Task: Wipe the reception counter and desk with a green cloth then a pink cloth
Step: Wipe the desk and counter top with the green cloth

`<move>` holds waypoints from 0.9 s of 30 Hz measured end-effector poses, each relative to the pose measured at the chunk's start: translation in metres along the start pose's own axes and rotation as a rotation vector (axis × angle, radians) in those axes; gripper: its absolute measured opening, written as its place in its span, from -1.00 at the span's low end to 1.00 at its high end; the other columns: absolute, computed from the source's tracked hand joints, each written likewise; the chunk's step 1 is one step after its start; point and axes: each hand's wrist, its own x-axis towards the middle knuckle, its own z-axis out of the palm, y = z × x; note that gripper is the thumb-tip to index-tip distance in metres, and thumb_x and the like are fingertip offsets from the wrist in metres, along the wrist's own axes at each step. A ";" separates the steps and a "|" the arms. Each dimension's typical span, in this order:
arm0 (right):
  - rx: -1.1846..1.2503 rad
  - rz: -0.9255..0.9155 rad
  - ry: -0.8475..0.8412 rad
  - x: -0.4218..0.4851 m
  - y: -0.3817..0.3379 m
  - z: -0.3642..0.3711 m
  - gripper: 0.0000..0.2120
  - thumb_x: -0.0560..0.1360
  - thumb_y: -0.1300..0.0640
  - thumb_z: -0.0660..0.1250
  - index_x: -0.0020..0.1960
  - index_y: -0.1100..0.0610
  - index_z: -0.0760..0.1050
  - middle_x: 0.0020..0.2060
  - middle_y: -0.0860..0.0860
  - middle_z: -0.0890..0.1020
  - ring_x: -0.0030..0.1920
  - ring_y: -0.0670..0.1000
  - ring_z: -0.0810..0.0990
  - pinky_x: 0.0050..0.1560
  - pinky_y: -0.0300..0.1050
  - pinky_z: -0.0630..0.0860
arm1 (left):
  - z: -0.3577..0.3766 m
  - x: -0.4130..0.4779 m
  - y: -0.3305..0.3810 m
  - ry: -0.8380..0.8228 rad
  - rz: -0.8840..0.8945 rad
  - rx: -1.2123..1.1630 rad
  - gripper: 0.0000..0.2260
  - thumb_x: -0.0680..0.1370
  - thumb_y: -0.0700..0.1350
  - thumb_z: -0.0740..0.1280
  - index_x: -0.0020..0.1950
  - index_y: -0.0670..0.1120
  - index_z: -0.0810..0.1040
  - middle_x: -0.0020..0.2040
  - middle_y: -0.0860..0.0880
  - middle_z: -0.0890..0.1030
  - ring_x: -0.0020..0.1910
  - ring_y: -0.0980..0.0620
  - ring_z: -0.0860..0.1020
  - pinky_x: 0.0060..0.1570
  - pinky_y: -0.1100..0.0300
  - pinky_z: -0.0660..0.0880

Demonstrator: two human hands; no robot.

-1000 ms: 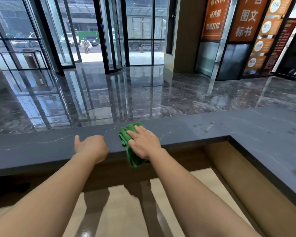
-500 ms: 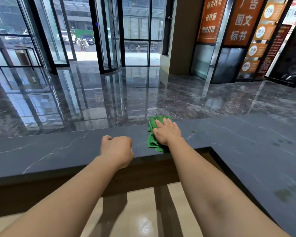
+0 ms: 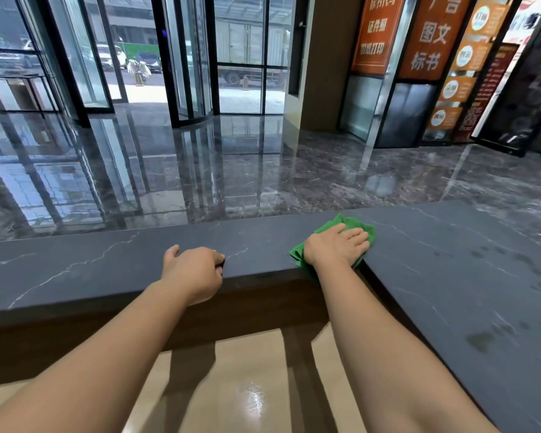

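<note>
Half the job at most looks done: right hand point(image 3: 336, 250) flat on green cloth point(image 3: 358, 225), left hand point(image 3: 194, 271) fisted on counter point(image 3: 75, 276); smudges point(image 3: 481, 340) lower right.

Bright daylight is let in through the glass doors point(image 3: 241, 54) and is mirrored on the shiny floor point(image 3: 231, 170), white glare and long dark shadows are seen on the desk point(image 3: 247, 354), and lines are bent near the edges.

The right hand point(image 3: 336, 250) presses flat on the green cloth point(image 3: 355, 223) at the counter point(image 3: 107, 270) corner; the left hand point(image 3: 194, 270), fingers curled, rests nearby.
</note>
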 end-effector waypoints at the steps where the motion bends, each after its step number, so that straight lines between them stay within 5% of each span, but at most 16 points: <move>1: 0.002 0.004 -0.008 -0.009 -0.003 0.000 -0.35 0.62 0.02 -0.03 0.58 0.29 -0.17 0.53 0.36 -0.13 0.54 0.35 -0.15 0.50 0.22 -0.17 | -0.001 -0.001 0.000 -0.006 -0.002 -0.002 -0.67 0.65 -0.05 0.10 0.40 0.11 0.43 0.38 0.09 0.46 0.39 0.03 0.38 0.47 -0.03 -0.10; 13: 0.004 -0.583 0.003 -0.049 -0.068 0.021 -0.43 0.65 -0.03 -0.02 0.60 0.11 -0.06 0.56 0.26 -0.11 0.56 0.25 -0.14 0.54 0.16 -0.15 | 0.001 0.002 0.001 -0.020 -0.040 -0.028 -0.65 0.65 -0.06 0.12 0.43 0.15 0.38 0.44 0.12 0.38 0.45 0.04 0.30 0.49 -0.11 -0.21; 20: 0.031 -0.475 0.022 0.005 -0.037 0.010 -0.44 0.64 -0.02 -0.03 0.60 0.10 -0.03 0.57 0.23 -0.07 0.56 0.21 -0.10 0.54 0.13 -0.09 | -0.002 -0.001 0.004 -0.046 -0.037 -0.019 -0.64 0.65 -0.09 0.12 0.44 0.12 0.37 0.49 0.09 0.31 0.48 0.03 0.26 0.48 -0.14 -0.26; 27: 0.077 -0.345 0.191 -0.013 0.025 0.018 -0.47 0.63 -0.02 0.00 0.56 0.10 0.10 0.56 0.19 0.07 0.55 0.18 0.02 0.53 0.10 0.00 | -0.006 -0.001 0.002 -0.052 -0.021 -0.022 -0.67 0.65 -0.10 0.12 0.39 0.09 0.44 0.38 0.05 0.47 0.41 0.01 0.36 0.48 -0.12 -0.24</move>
